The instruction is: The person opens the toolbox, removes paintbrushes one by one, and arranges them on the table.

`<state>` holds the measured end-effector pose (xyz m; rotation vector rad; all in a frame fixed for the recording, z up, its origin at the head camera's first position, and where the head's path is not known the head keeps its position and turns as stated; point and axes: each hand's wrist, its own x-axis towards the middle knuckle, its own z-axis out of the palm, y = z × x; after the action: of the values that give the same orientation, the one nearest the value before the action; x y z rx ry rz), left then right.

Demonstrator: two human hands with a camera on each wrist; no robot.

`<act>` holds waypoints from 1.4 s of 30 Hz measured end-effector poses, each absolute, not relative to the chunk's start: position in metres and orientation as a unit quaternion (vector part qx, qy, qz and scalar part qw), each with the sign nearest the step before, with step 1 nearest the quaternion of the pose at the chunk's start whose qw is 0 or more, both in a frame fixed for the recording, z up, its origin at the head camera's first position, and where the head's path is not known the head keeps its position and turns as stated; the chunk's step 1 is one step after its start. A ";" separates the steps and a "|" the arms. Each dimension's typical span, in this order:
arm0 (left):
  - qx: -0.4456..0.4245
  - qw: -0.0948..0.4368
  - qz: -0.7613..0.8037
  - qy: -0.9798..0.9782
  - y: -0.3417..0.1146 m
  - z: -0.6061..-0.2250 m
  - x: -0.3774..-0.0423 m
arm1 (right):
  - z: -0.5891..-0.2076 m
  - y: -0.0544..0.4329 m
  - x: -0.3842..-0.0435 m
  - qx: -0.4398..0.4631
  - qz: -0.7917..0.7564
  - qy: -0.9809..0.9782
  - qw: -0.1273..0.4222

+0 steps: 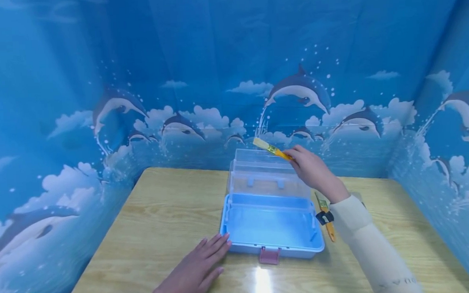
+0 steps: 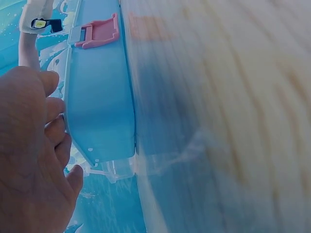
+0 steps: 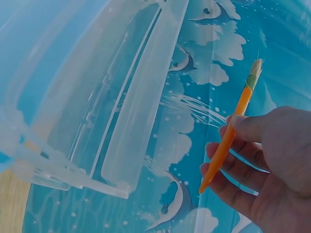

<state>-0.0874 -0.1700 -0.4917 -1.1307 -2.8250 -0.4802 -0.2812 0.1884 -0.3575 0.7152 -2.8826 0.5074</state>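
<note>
A blue plastic storage box [image 1: 272,224] with a pink latch [image 1: 269,255] stands on the table, its clear lid [image 1: 265,171] raised at the back. My right hand [image 1: 313,171] pinches the orange handle of a paintbrush [image 1: 272,149] above the lid's right side. In the right wrist view, thumb and fingers hold that paintbrush [image 3: 228,136] with its pale bristles pointing up. At the box's front left corner my left hand [image 1: 195,270] lies with fingers extended, the tips at the rim. The left wrist view shows this hand [image 2: 34,150] beside the blue box wall [image 2: 99,97].
Another orange-handled paintbrush [image 1: 328,225] lies on the table right of the box, partly hidden by the right wrist's black device [image 1: 325,217]. The wooden table [image 1: 173,202] is bordered by a dolphin-print curtain [image 1: 214,68] behind and on both sides.
</note>
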 end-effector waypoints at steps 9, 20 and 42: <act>-0.378 0.069 -0.145 -0.912 -0.169 -0.495 -0.087 | -0.372 0.202 -0.265 0.234 0.174 -0.954 0.074; -0.380 0.076 -0.144 -0.911 -0.170 -0.497 -0.088 | -0.387 0.210 -0.250 0.219 0.184 -0.955 0.085; -0.372 0.065 -0.135 -0.916 -0.171 -0.495 -0.087 | -0.412 0.217 -0.225 0.201 0.229 -0.928 0.216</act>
<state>-0.0873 -0.1708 -0.4954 -1.1230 -2.7654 -0.4065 -0.2245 0.2173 -0.4123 0.5559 -2.5702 0.6350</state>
